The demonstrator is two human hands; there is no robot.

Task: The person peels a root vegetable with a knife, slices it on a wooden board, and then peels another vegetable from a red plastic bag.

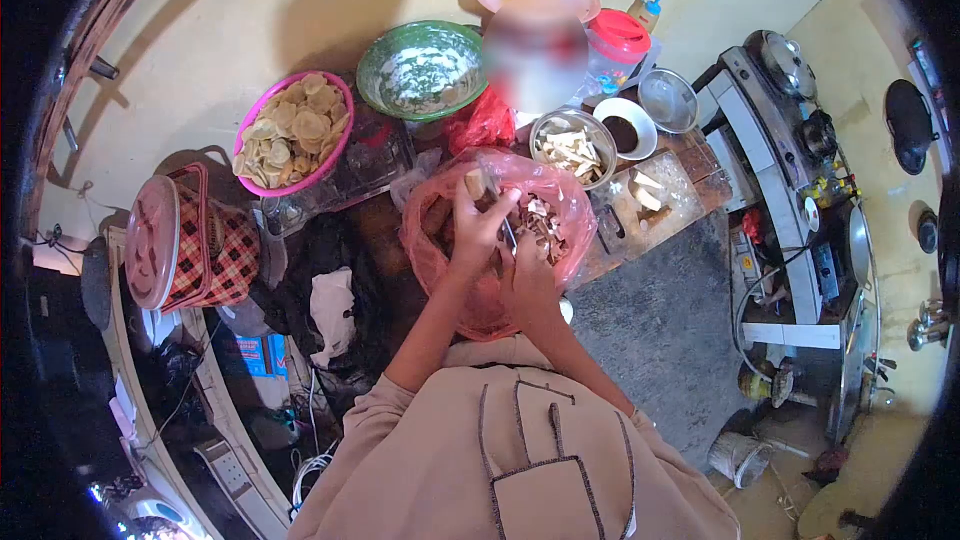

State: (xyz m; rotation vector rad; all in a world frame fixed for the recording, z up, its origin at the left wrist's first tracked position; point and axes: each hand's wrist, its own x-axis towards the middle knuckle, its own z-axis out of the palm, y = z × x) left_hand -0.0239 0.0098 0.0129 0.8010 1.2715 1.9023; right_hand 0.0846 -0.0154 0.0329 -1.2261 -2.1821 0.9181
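Observation:
My left hand [478,227] is closed around a piece of brown-skinned cassava root [474,182], whose pale end points up. Just below it, my right hand [531,278] grips a knife [509,232]; its thin blade shows between the two hands, while the handle is mostly hidden by my fingers. Both hands are over an open pink plastic bag [425,260]. Brown and white peelings [541,225] lie in the right part of the bag, and darker unpeeled pieces show at its left.
Behind the bag, a metal bowl [606,178] holds pale peeled pieces. To its right, a cutting board [685,202] carries more pieces. A green basin [370,90], a pink basket [240,155] of round chips and a checked lidded container [185,285] stand leftward. A stove [745,70] is at right.

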